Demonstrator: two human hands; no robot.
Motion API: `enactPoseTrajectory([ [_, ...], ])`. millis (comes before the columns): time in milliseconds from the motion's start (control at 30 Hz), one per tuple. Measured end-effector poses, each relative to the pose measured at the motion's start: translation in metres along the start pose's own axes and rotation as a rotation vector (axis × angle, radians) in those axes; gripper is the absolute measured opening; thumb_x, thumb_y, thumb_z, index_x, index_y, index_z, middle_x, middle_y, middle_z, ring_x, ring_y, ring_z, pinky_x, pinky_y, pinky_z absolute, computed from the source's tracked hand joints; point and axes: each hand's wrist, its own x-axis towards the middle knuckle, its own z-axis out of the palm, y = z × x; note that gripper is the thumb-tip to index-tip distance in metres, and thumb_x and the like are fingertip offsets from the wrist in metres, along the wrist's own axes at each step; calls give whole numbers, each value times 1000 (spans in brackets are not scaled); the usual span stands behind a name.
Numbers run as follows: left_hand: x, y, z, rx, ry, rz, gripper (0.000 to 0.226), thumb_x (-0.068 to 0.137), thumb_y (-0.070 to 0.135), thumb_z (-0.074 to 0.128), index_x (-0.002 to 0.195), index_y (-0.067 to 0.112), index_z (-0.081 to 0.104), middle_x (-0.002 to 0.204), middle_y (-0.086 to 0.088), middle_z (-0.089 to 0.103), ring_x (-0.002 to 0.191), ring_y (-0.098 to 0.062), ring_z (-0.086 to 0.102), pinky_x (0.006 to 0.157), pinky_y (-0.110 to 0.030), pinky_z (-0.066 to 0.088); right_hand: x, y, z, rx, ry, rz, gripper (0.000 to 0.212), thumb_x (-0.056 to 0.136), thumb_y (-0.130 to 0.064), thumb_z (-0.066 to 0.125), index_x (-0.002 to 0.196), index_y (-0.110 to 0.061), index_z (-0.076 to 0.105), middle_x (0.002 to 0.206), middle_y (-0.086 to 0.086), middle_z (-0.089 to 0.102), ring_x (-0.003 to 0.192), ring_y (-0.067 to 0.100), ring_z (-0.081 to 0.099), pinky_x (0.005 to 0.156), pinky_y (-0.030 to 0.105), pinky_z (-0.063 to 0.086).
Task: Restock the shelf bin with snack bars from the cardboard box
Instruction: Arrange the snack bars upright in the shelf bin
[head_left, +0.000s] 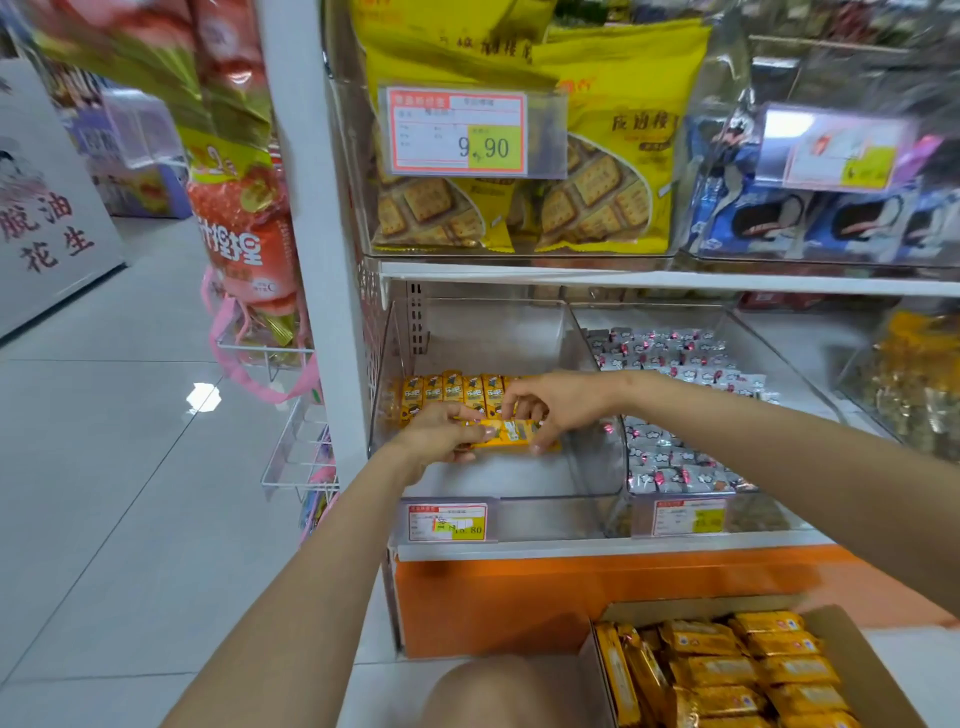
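Both my hands are inside a clear plastic shelf bin (498, 483) on the lower shelf. My left hand (441, 434) and my right hand (550, 408) together grip a small stack of yellow snack bars (506, 431) lying sideways. Behind it, a row of upright yellow snack bars (447, 392) lines the bin's back. The front half of the bin floor is bare. A cardboard box (862, 675) with several yellow snack bars (727, 675) sits on the floor at lower right.
A neighbouring clear bin (675, 457) to the right holds grey wrapped sweets. Yellow biscuit bags (597, 171) fill the bin above, behind a price tag (457, 132). A wire rack (296, 447) with hanging bags juts out at left. My knee (498, 696) is beside the box.
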Motion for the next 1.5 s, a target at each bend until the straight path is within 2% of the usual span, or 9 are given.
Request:
enactPoseTrajectory([
  [167, 5, 2, 6, -77, 38, 47, 36, 84, 10, 67, 118, 2, 56, 104, -10, 54, 75, -13, 56, 60, -16, 53, -3, -1, -7, -342, 202, -35, 41, 79, -26, 71, 116, -24, 53, 86, -11, 48, 77, 13, 47, 64, 26, 33],
  [433, 27, -10, 16, 315, 304, 119, 47, 81, 20, 72, 120, 4, 51, 112, -9, 57, 104, -20, 53, 89, -30, 42, -3, 13, -39, -415, 332, -12, 31, 81, -29, 65, 109, -18, 58, 103, 6, 57, 90, 24, 56, 75, 35, 46],
  [600, 51, -12, 35, 1053, 47, 312, 65, 84, 34, 66, 140, 21, 36, 149, -4, 30, 138, -23, 25, 110, -34, 23, 3, 24, -59, -313, 475, 91, 31, 82, -26, 65, 111, -20, 58, 106, 4, 60, 96, 22, 56, 73, 24, 38],
  [833, 96, -6, 48, 1475, -219, 451, 75, 89, 45, 56, 149, 33, 12, 159, 6, 1, 146, -19, -6, 118, -46, -2, 13, 28, -59, -167, 498, 183, 37, 79, -28, 69, 110, -23, 50, 94, 1, 53, 84, 18, 51, 65, 27, 37],
  [1033, 101, -7, 41, 1467, -232, 411, 69, 91, 45, 53, 148, 34, 16, 158, 8, 7, 146, -18, 6, 118, -48, 9, 23, 24, -55, -217, 442, 244, 30, 86, -33, 62, 112, -19, 55, 107, 7, 53, 93, 22, 49, 69, 24, 33],
  [1200, 98, -14, 38, 1388, -228, 370, 69, 91, 47, 52, 148, 36, 14, 158, 10, 1, 146, -17, 1, 118, -47, 3, 39, 20, -39, -505, 368, 306, 27, 96, -33, 46, 113, -15, 56, 120, 15, 56, 108, 32, 54, 77, 28, 39],
  [1333, 97, -17, 38, 1246, -193, 339, 75, 88, 46, 57, 148, 29, 14, 158, 1, 11, 146, -18, 6, 119, -44, -1, 45, 19, -34, -640, 306, 338, 22, 95, -24, 47, 110, -13, 58, 114, 15, 58, 102, 33, 57, 79, 32, 39],
  [1433, 97, -19, 38, 1012, -173, 306, 72, 85, 43, 62, 140, 20, 21, 154, 6, 26, 144, -16, 18, 118, -42, -4, 46, 17, -34, -724, 265, 347, 22, 94, -28, 47, 105, -14, 60, 109, 12, 61, 103, 31, 57, 93, 38, 38],
  [1500, 99, -19, 39, 943, -163, 289, 78, 84, 45, 62, 143, 18, 18, 153, 9, 25, 143, -15, 20, 118, -41, -6, 46, 18, -33, -778, 207, 351, 19, 92, -33, 52, 90, -16, 61, 88, 3, 61, 99, 27, 57, 101, 40, 33],
])
